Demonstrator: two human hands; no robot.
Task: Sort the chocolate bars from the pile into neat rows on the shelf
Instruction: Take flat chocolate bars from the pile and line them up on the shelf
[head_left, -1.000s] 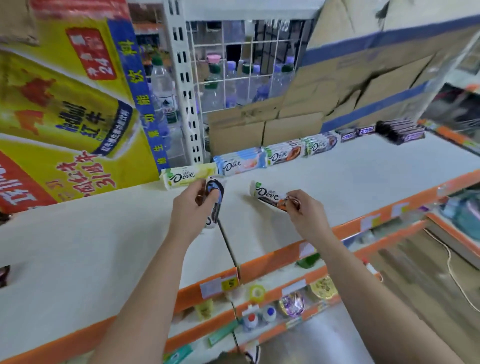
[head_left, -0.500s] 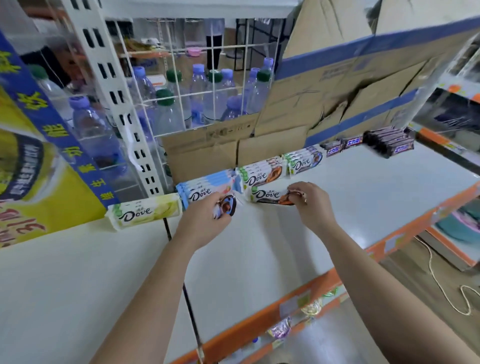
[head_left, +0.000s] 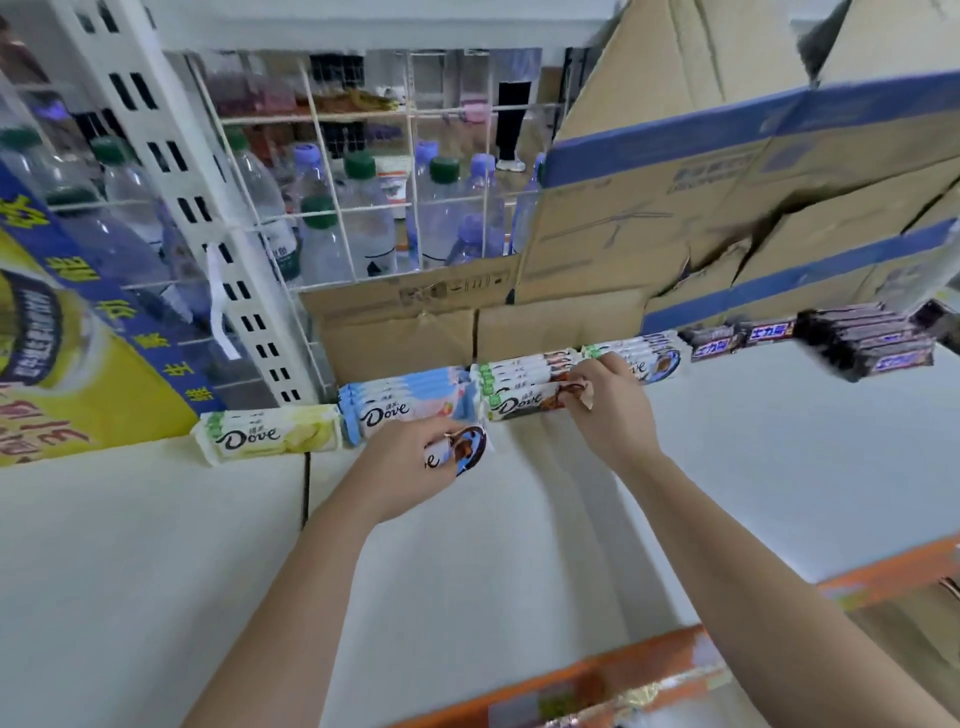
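Pinching a brown-swirl Dove bar (head_left: 530, 404) by its end, right hand (head_left: 610, 410) sets it against the stacked row on the white shelf (head_left: 753, 467); left hand (head_left: 410, 467) grips a blue-ended bar (head_left: 462, 451) nearby.

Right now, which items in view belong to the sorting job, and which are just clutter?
Job:
left hand holding blue-end bar
right hand placing brown Dove bar
Dove rows
shelf

Bystanders:
water bottles
cardboard boxes
yellow poster

Water bottles (head_left: 363, 228) behind wire grid (head_left: 410, 156), cardboard boxes (head_left: 675, 197), yellow poster (head_left: 67, 338)
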